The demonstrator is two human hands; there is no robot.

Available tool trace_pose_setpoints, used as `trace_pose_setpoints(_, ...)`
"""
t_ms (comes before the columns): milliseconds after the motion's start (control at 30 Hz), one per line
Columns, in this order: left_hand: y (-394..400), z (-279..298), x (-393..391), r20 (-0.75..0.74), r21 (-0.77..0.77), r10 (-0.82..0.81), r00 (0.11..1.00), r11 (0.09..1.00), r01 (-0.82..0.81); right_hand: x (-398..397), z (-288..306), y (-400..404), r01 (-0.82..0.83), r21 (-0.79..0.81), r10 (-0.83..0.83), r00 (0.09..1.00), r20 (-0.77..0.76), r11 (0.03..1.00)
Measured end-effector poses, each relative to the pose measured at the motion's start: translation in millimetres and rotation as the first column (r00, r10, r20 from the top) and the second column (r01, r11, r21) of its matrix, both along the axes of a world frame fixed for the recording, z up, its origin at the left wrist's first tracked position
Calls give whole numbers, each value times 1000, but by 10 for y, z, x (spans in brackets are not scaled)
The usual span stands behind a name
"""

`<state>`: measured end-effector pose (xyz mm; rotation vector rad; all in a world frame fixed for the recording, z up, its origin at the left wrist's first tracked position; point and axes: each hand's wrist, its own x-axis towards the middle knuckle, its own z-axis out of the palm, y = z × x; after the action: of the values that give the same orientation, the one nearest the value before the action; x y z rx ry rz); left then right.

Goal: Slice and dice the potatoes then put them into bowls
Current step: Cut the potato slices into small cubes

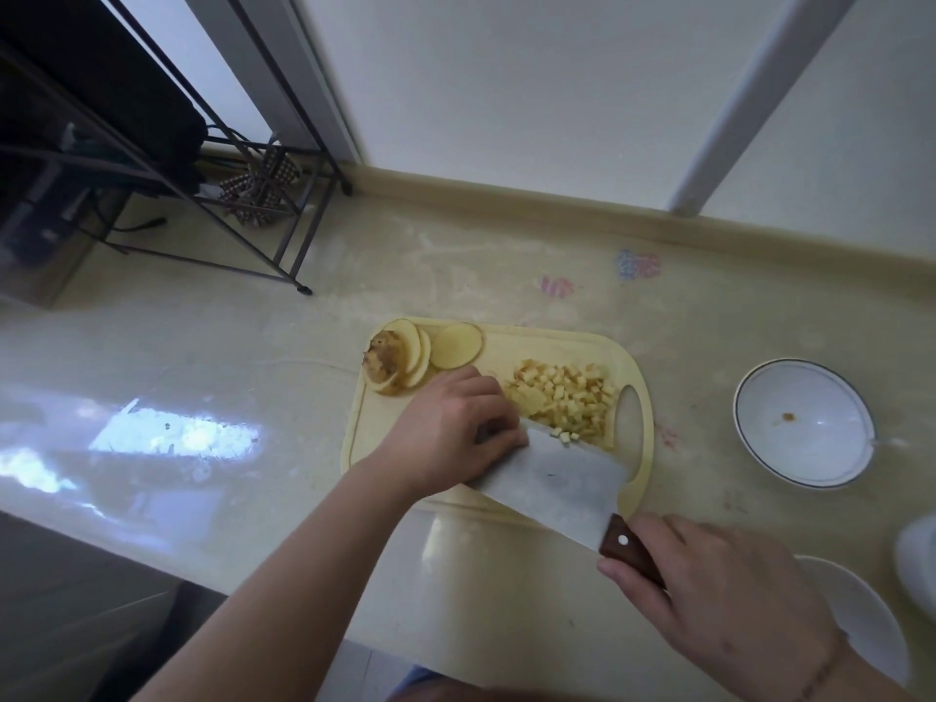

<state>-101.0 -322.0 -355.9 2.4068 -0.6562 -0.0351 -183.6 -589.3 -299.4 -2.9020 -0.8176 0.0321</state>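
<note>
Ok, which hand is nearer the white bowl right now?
Right. The right hand grips the cleaver handle just below and left of the white bowl. The left hand is farther away, on the cutting board beyond the diced potato.

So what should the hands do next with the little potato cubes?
Probably sweep the diced potato onto the cleaver blade with the left hand, already curled at its edge. The right hand grips the handle, and the white bowl beside the cutting board holds no potato yet.
</note>
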Motion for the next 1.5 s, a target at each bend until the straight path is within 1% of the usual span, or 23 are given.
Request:
trace_pose_setpoints(133, -164, -10, 64, 25, 49, 24, 999, 998, -25, -4, -16, 24, -7, 1, 7, 1000, -14, 1000)
trace_pose_setpoints(200, -242, 12, 54, 37, 15, 41, 998, 999, -42, 0, -26, 29, 0, -8, 0, 1000, -15, 1000)
trace_pose_setpoints(300, -292, 22, 25, 4, -53, 23, 1000, 998, -23, 7, -33, 34, 4, -20, -4, 1000, -9, 1000)
trace_pose_setpoints(400, -310, 3, 29, -28, -16, -8, 1000, 1000, 8, 4, -42, 51, 2, -27, -2, 1000, -6, 1000)
trace_pose_setpoints(633, -373, -43, 95, 3, 0, 70, 998, 998, -70, -8, -64, 67, -4, -24, 3, 1000, -18, 1000)
trace_pose_setpoints(800, -310, -53, 95, 45, -4, 63, 997, 998, -63, -2, -65, 60, -34, -33, 34, 999, -9, 999)
trace_pose_setpoints(867, -235, -33, 143, 101, -11, 124, 987, 992, -123, -3, -65, 52, -40, -37, 40, 999, 5, 999)
trace_pose_setpoints(933, -110, 9, 256, 166, -1, 215, 963, 976, -217, -19, -82, 23, -34, -20, 34, 999, 16, 999)
trace_pose_setpoints(967, -41, 52, 324, 175, 38, 249, 953, 965, -259, -34, -95, -1, -23, -6, 23, 1000, 9, 1000)
trace_pose_setpoints(1000, 22, 114, 395, 151, 115, 274, 950, 949, -292, -49, -101, -29, -9, 7, 9, 1000, -5, 1000)
trace_pose_setpoints(1033, 79, 184, 461, 95, 230, 286, 953, 926, -301, -62, -102, -55, 6, 17, -5, 1000, -17, 1000)
trace_pose_setpoints(1100, 169, 271, 592, -29, 471, 288, 957, 849, -241, -88, -85, -104, 36, 37, -34, 999, -41, 999)
trace_pose_setpoints(1133, 196, 290, 650, -68, 559, 280, 958, 806, -196, -99, -73, -124, 56, 47, -53, 997, -50, 997)
trace_pose_setpoints(1167, 213, 289, 691, -91, 615, 267, 959, 773, -157, -103, -58, -138, 77, 56, -75, 996, -53, 995)
trace_pose_setpoints(1200, 222, 275, 717, -102, 645, 253, 962, 753, -130, -102, -41, -146, 100, 63, -96, 994, -53, 993)
trace_pose_setpoints(1267, 235, 235, 743, -113, 660, 232, 966, 744, -101, -99, -18, -147, 136, 83, -130, 989, -69, 987)
trace_pose_setpoints(1367, 255, 228, 778, -135, 621, 207, 969, 780, -80, -93, -6, -141, 151, 88, -145, 987, -76, 984)
trace_pose_setpoints(1500, 265, 227, 780, -121, 564, 146, 982, 824, -53, -87, 48, -114, 158, 88, -148, 983, -109, 984)
